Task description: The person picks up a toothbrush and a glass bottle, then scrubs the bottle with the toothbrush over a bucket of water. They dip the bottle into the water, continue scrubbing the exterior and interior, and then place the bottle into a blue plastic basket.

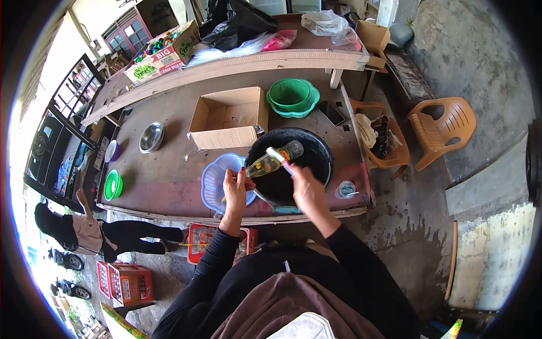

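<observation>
My left hand (235, 189) holds a clear glass bottle (265, 165) by its neck end, tilted over a black basin (323, 164). The bottle carries yellow and red markings, and its base points up and to the right. In my right hand (305, 191), closed around its handle, is a brush with a white head (276, 154) that lies against or just over the bottle's side. A light blue scalloped bowl (211, 179) sits left of the basin, partly under my left hand and wrist.
Beyond the basin are a cardboard box (228, 138), green basins (289, 95) and a phone (331, 113). A metal bowl (151, 138) and a green bowl (113, 185) stand left; a plastic cup (345, 190) stands right. Another person (96, 234) is at the left, near red crates (131, 283).
</observation>
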A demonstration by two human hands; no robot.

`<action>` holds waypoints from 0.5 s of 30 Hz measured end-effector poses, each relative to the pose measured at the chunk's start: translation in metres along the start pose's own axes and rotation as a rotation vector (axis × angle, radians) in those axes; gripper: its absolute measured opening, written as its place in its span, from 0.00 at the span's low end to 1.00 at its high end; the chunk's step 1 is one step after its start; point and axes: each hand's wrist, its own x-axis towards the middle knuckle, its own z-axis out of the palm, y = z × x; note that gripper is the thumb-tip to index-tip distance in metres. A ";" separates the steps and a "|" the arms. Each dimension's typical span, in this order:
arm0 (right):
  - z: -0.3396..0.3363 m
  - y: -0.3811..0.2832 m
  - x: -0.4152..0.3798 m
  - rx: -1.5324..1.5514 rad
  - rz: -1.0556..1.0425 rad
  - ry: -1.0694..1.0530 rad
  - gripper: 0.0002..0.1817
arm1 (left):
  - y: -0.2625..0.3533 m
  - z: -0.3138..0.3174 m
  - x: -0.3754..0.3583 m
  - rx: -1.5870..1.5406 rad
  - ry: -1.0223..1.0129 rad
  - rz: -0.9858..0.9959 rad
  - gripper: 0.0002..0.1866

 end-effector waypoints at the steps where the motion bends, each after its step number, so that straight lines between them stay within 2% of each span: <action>1: -0.004 0.013 0.010 -0.063 0.095 -0.002 0.12 | 0.001 -0.001 -0.001 -0.010 0.000 0.024 0.14; 2: -0.001 0.029 0.017 -0.161 0.190 -0.049 0.10 | 0.003 -0.003 -0.002 -0.012 -0.002 0.027 0.14; 4: -0.001 0.026 0.022 -0.182 0.170 -0.058 0.10 | 0.006 -0.006 -0.004 0.095 0.019 0.064 0.14; 8: -0.001 -0.021 -0.001 0.065 -0.092 -0.105 0.12 | 0.006 -0.011 -0.004 0.111 0.025 0.075 0.13; 10: 0.003 -0.008 0.003 0.011 -0.072 -0.068 0.11 | 0.007 -0.012 -0.004 0.133 0.024 0.087 0.12; 12: 0.008 0.021 0.017 -0.189 0.097 -0.077 0.08 | 0.007 -0.012 -0.008 0.153 0.025 0.094 0.12; 15: 0.018 0.032 0.019 -0.181 0.059 -0.154 0.09 | 0.014 -0.005 -0.009 0.259 0.026 0.076 0.10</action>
